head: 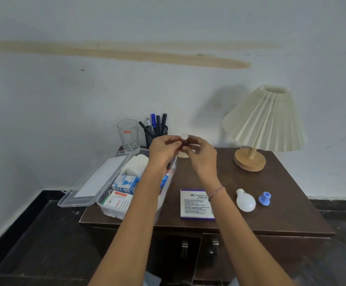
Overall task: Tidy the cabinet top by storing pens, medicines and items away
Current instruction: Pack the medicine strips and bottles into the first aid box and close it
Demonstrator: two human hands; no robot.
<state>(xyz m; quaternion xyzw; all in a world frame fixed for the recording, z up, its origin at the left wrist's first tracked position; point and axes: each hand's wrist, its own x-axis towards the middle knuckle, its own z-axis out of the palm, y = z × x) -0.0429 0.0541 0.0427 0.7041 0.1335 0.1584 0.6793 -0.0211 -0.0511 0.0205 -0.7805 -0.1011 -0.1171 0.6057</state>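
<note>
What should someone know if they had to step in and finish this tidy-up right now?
Hands: left hand and right hand both pinch a small brown bottle, held up above the cabinet top.
Done: pens stand in the mesh holder; medicine cartons lie in the clear box, whose lid is open.
Left: the bottle probably goes in the box next. The stamp pad, bulb and blue fitting lie loose on the top. The lid needs closing.
</note>
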